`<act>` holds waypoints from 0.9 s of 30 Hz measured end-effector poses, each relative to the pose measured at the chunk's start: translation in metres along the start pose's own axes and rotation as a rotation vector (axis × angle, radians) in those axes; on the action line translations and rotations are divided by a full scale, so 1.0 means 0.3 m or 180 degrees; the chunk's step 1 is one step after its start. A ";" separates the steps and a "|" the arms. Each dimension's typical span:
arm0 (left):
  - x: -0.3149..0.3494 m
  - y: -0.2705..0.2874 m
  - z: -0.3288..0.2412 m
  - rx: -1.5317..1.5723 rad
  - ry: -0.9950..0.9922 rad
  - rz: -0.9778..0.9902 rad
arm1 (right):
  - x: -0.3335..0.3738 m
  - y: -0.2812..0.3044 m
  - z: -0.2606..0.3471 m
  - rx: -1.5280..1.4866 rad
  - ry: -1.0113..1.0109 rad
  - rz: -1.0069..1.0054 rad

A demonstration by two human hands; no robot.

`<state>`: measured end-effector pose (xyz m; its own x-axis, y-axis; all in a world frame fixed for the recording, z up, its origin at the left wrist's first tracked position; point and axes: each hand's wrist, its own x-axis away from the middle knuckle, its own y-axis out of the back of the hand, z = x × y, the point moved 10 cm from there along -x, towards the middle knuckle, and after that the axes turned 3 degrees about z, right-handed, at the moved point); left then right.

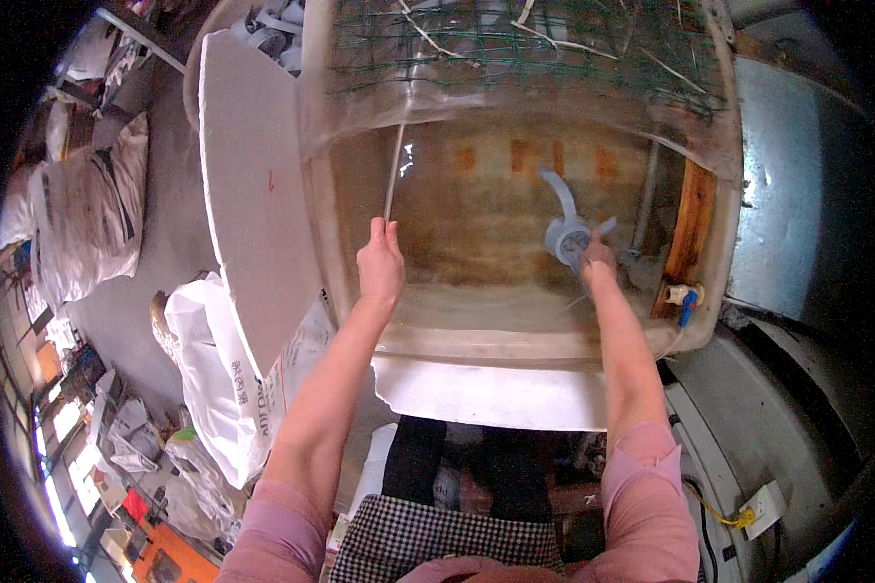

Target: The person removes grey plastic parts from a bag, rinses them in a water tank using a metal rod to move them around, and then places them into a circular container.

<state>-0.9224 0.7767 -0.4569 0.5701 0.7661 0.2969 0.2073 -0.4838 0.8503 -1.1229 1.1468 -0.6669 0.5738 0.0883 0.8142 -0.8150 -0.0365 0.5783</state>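
A deep pale tub of brownish, see-through water lies in front of me. Over its left side, my left hand is closed around the near end of a thin, light rod, which runs away toward the far side. My right hand, at the right of the tub, grips a pale bluish-white ring-shaped piece with a curved strip trailing from it. That piece looks like plastic, and its exact kind is unclear. Parts of the right fingers are hidden behind it.
Green netting with pale sticks spans the tub's far part. A blue-handled valve sits at the near right corner beside a wooden strip. Left are a white board and a white sack; a metal sheet stands right.
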 end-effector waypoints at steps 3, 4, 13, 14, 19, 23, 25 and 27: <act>-0.003 -0.016 0.035 -0.0141 0.0116 0.0074 | 0.014 0.011 0.018 0.0285 -0.0054 0.0034; 0.004 -0.003 0.038 -0.0144 -0.0002 -0.0019 | 0.020 0.016 0.020 0.0373 -0.0103 0.0048; 0.445 0.220 0.351 0.0045 0.0633 0.0447 | 0.028 0.010 0.010 0.0251 -0.0122 0.0008; 0.463 0.215 0.392 -0.0124 0.1047 0.0546 | 0.028 0.012 0.032 0.0430 0.0067 -0.0058; 0.302 0.137 0.270 0.0023 0.0455 0.0342 | 0.054 0.038 0.045 -0.0212 -0.0029 -0.0162; 0.232 0.112 0.232 -0.0012 0.0581 0.0408 | 0.104 0.062 0.098 0.0316 0.0282 -0.0258; 0.191 0.100 0.206 0.0194 0.0533 0.0317 | 0.109 0.068 0.106 0.0226 0.0265 -0.0264; 0.149 0.073 0.199 0.0256 0.0497 0.0284 | 0.102 0.063 0.116 0.0341 0.0242 -0.0179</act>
<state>-0.8450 0.7751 -0.4509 0.4601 0.7720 0.4386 0.2279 -0.5801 0.7821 -1.1179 1.1142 -0.6294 0.6073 0.1681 0.7765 -0.7661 -0.1352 0.6284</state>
